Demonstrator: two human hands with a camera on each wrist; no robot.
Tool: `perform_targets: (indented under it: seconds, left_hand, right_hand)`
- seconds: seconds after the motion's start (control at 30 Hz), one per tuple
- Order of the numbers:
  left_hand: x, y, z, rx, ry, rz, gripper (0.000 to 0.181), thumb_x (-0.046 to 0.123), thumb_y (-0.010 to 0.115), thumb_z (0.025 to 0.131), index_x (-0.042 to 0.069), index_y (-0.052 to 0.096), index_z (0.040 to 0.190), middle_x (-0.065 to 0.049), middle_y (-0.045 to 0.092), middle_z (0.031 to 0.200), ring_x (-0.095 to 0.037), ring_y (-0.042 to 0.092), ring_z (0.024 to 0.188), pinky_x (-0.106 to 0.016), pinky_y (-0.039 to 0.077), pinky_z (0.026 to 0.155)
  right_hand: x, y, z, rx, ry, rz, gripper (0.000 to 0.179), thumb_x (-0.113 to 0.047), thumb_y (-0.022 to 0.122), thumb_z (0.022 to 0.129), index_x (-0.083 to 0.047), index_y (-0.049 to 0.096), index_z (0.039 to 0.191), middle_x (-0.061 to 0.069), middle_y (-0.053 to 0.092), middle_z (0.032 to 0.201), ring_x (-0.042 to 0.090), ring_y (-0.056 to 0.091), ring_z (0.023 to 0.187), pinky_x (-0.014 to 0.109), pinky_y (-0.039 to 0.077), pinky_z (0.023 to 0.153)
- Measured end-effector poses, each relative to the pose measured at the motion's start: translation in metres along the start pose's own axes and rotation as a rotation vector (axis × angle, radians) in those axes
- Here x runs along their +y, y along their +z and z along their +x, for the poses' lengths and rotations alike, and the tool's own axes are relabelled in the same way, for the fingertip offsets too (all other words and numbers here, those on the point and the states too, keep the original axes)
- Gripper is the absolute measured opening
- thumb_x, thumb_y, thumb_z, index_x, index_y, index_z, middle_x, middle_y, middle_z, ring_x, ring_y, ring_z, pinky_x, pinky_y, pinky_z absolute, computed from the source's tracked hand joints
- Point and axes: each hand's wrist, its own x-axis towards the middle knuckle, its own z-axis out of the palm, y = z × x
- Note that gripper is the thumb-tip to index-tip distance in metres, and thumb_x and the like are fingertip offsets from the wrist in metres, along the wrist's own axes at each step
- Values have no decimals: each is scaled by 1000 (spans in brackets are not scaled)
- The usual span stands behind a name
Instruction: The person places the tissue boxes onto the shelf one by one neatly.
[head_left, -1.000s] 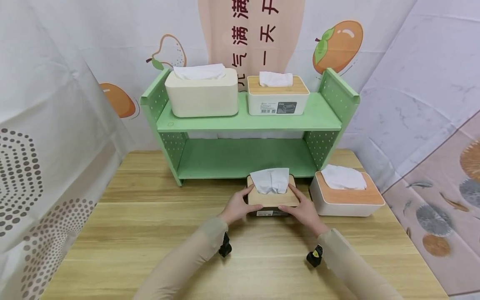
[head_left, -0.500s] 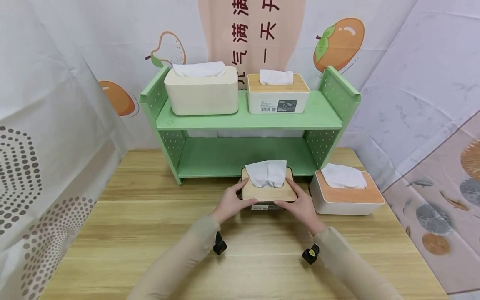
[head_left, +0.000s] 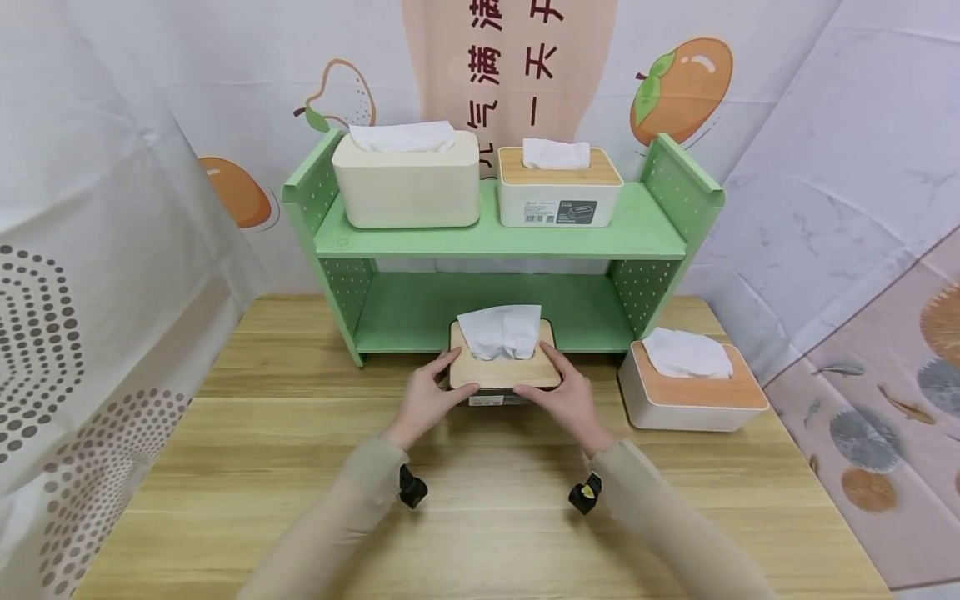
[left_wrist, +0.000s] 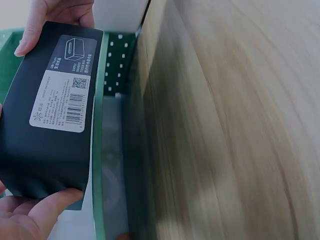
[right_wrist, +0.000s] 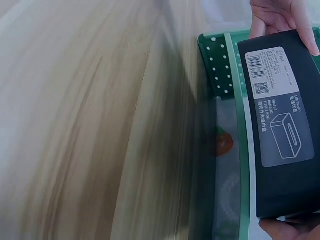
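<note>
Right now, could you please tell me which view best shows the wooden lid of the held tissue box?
The head view: it shows the lid from above, partly covered by the tissue. Both wrist views show the box's labelled black side, no lid.

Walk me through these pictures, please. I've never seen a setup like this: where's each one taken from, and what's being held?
There's no robot here: a person is working bare-handed. The widest picture comes from a camera worn on the head, looking forward and down. The other two come from the left wrist camera and right wrist camera, each showing that hand's work close up.

The left hand and right hand grip a pale-lidded black tissue box from either side, in front of a green rack. On the rack's top shelf stand a cream tissue box and a smaller wood-lidded white one. On the wooden table, off to the right, sits another tissue box.
</note>
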Motion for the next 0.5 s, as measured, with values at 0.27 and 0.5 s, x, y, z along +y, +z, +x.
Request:
perform_targets:
  seconds: [0.27,0.5]
  left_hand:
    - [-15,-31,-3,59,5,19,68,22,78,80,4,48,138,-16,40,146,-29,35,137,-44,41,102]
    - [-24,-57,-6,45,-1,67,71,27,78,79,9,46,140,-13,40,147,-30,39,134,-45,43,100]
  right_hand:
    - [-10,33,11,-17,-52,12,84,-36,84,69,-18,46,142,14,50,140,30,52,124,45,46,96]
    - [-21,57,17,-23,-71,33,83,-32,85,69,-17,46,141,12,51,140,29,53,123,44,47,96]
